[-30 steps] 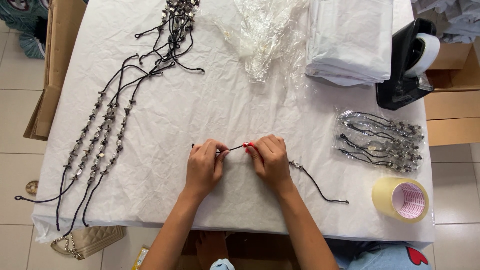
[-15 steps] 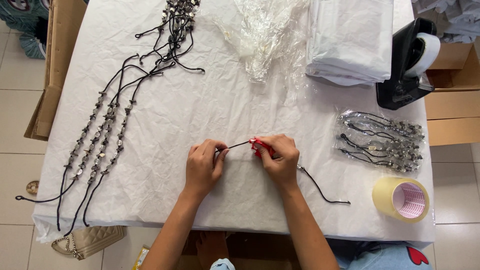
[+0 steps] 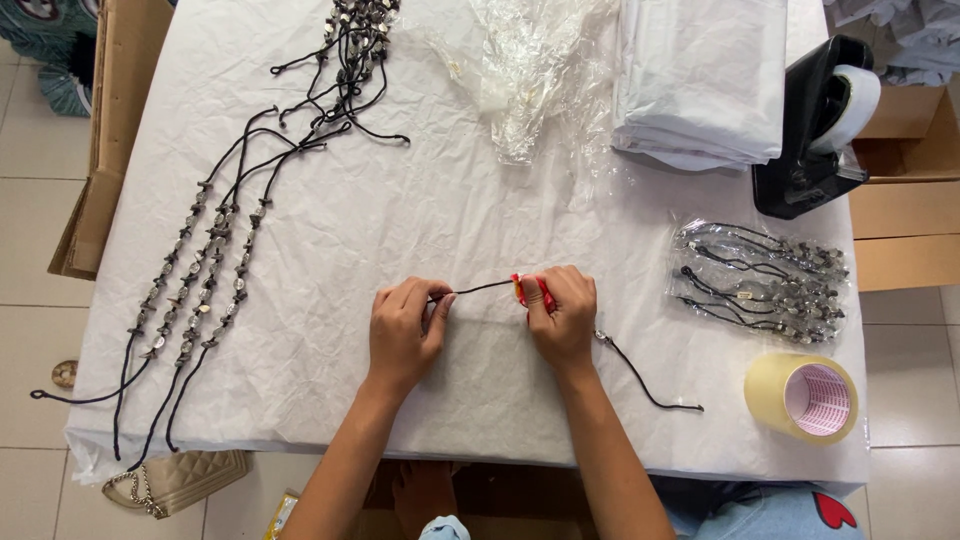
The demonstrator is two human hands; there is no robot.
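A thin black cord (image 3: pixel 480 289) is stretched between my two hands near the front middle of the white-covered table (image 3: pixel 420 180). My left hand (image 3: pixel 405 330) pinches its left end. My right hand (image 3: pixel 562 315) grips a small red object (image 3: pixel 530 290) against the cord; what the object is cannot be told. The rest of the cord trails out from under my right hand to the right (image 3: pixel 650 385), lying on the cloth.
Several beaded black cords (image 3: pixel 215 260) lie spread at left. A clear bag of bundled cords (image 3: pixel 765 280) sits at right, a tape roll (image 3: pixel 805 397) nearer the front. Crumpled plastic (image 3: pixel 530 70), folded white bags (image 3: pixel 700 80) and a black tape dispenser (image 3: pixel 815 125) are at the back. Cardboard boxes flank the table.
My right hand has shifted slightly to the right, drawing the cord tighter between the hands. The left hand has barely moved.
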